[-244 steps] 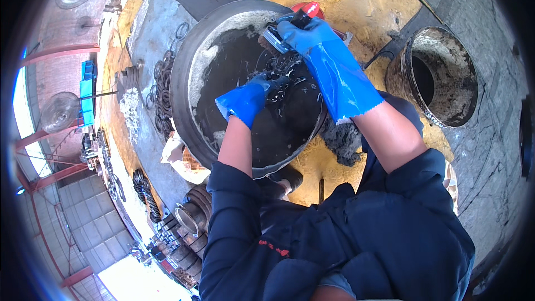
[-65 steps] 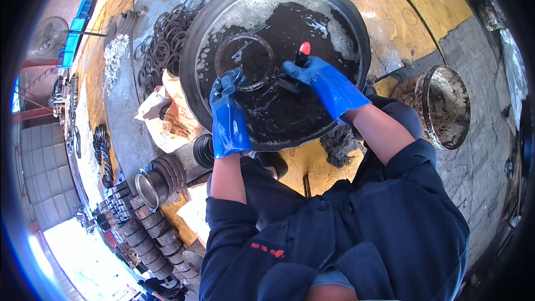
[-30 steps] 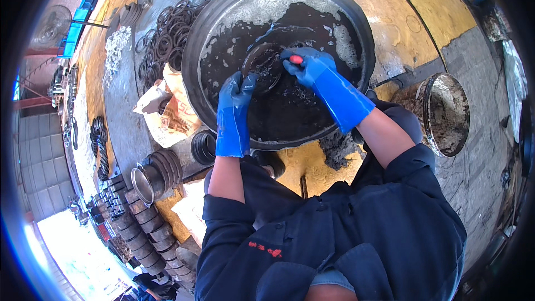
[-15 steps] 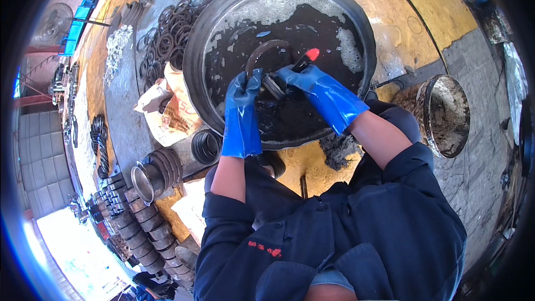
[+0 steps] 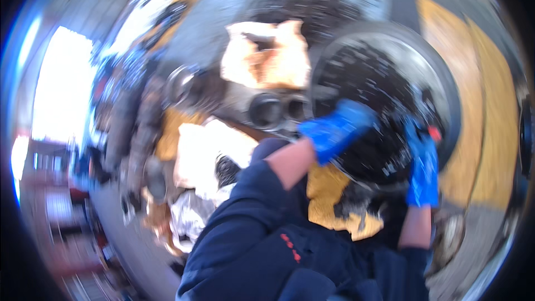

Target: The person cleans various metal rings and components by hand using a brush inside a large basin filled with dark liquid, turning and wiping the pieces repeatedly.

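Observation:
A wide round basin (image 5: 450, 83) of dark liquid, pale foam along its rim, lies before me, and the picture is smeared by motion. My left hand (image 5: 350, 122), in a blue rubber glove, is over the basin's near left side. Its fingers are too blurred to show whether they hold anything. Over the near right side is my right hand (image 5: 421, 147), gloved alike and closed around a tool whose red tip (image 5: 434, 133) sticks out beside the fingers. The rest of that tool is hidden or blurred.
Left of the basin lies an open paper sack (image 5: 295, 58), with a heap of dark rings (image 5: 317, 8) beyond it. Dark ring-shaped parts (image 5: 264, 110) stand nearer me. A white sack (image 5: 192, 153) and rows of cylindrical metal parts (image 5: 147, 117) are farther left.
The view has swung left, so the basin now sits farther right. My hands have moved apart; the curved ring seen between them earlier can no longer be made out. The red-tipped tool stays at my right hand.

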Motion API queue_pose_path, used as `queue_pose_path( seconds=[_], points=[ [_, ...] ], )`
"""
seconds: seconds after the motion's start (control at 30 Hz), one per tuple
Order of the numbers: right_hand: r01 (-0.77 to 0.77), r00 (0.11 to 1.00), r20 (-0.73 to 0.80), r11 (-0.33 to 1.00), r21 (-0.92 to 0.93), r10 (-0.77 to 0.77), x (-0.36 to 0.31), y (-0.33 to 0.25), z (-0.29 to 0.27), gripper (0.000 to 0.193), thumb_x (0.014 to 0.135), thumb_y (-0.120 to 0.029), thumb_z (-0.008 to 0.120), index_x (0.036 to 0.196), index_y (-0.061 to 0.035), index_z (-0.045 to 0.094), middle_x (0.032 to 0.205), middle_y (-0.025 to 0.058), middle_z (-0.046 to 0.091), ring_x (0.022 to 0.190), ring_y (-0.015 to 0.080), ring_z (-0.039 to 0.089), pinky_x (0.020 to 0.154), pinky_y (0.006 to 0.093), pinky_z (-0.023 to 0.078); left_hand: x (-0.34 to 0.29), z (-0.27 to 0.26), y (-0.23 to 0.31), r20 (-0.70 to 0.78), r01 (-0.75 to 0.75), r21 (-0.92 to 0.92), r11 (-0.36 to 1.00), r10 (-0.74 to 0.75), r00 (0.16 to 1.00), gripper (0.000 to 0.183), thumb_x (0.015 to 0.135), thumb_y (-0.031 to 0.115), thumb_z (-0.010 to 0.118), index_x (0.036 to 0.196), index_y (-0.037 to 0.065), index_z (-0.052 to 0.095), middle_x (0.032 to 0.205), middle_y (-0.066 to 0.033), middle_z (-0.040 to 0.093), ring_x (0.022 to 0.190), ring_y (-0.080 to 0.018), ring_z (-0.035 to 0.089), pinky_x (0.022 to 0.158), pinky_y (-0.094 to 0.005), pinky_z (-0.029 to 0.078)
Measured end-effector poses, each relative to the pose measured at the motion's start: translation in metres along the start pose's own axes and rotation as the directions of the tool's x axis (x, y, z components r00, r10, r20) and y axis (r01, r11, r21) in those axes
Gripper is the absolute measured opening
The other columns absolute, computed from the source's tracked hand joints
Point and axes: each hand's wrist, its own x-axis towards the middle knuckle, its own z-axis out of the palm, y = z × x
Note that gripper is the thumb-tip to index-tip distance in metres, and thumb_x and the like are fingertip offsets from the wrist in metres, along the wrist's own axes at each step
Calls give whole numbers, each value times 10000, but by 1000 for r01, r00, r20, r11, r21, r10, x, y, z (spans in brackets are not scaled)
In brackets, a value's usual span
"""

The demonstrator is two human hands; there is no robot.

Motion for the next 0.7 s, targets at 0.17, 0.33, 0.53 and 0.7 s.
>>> queue_pose_path(
  seconds=[0.17, 0.33, 0.53, 0.7],
  points=[
    [112, 931, 351, 993, -31, -94, -9, 11, -15, 313, 971, -154, 616, 1235, 14, 630, 1073, 49, 662, 958, 138, 610, 885, 288, 494, 12, -1, 28, 126, 6, 7, 1000, -7, 992, 184, 862, 217, 578, 968, 202, 728, 1027, -20, 707, 968, -252, 694, 736, -424, 565],
    [130, 918, 347, 973, 190, -190, -40, -28, 4, 347, 965, -179, 626, 1253, 15, 630, 1155, 80, 657, 1030, 160, 604, 934, 307, 475, 12, 49, 33, -261, 296, -187, 937, -338, 904, 184, 830, 182, 623, 1003, 152, 677, 980, -84, 691, 947, -291, 688, 716, -450, 557],
    [-78, 944, 329, 943, 324, -35, -27, -5, -14, 409, 977, -230, 584, 1300, 22, 590, 1231, 100, 637, 1093, 199, 599, 976, 330, 455, 21, 34, 36, 150, 565, -454, 689, -566, 811, 333, 795, 192, 654, 1115, 105, 677, 1057, -175, 695, 968, -369, 679, 811, -442, 546],
    [-68, 940, 331, 909, 412, -80, 29, 116, -8, 444, 956, -215, 596, 1323, 34, 563, 1238, 98, 628, 1072, 201, 613, 954, 329, 475, 18, 54, 19, 165, 410, -722, 557, -437, 884, 373, 823, 296, 636, 1086, 37, 693, 1066, -217, 692, 994, -396, 662, 840, -449, 525]
  ],
)
